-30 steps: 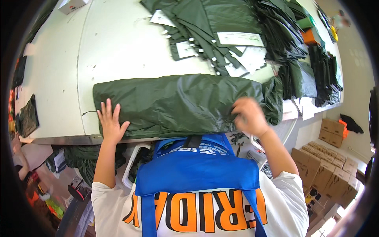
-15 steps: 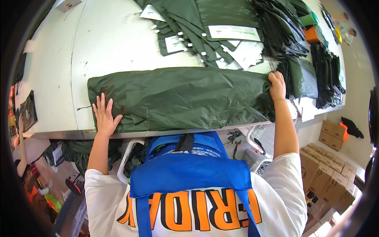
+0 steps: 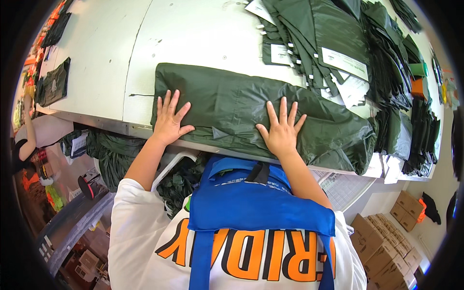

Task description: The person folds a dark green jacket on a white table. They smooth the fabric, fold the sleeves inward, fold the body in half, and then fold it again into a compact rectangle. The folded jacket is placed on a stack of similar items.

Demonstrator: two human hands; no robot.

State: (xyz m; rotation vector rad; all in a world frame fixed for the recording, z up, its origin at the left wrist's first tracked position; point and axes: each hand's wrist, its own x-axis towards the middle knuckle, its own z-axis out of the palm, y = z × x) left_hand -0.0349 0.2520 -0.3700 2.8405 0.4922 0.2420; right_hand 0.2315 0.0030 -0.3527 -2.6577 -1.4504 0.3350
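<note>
A dark green sheet of thin, shiny fabric [image 3: 227, 104], folded into a long strip, lies along the table's near edge. My left hand [image 3: 169, 118] rests flat on its left end with the fingers spread. Near the middle of the strip, my right hand [image 3: 281, 129] presses down on the cloth, fingers also spread. Neither hand grips anything. The right end of the strip is crumpled and bulges over the edge. A dark cord [image 3: 141, 95] sticks out from the left end onto the table.
Flat green garments with white tags [image 3: 344, 63] lie at the far right, next to stacked dark packets [image 3: 392, 63]. Below the white table [image 3: 108, 58] is a white basket [image 3: 176, 162] of dark cloth. Cardboard boxes [image 3: 382, 246] stand at lower right. Another person's arm [image 3: 30, 123] is at far left.
My right hand has let go of the strip's right end and moved left to lie flat near its middle. My left hand stays on the left end. The view has shifted leftward and tilted.
</note>
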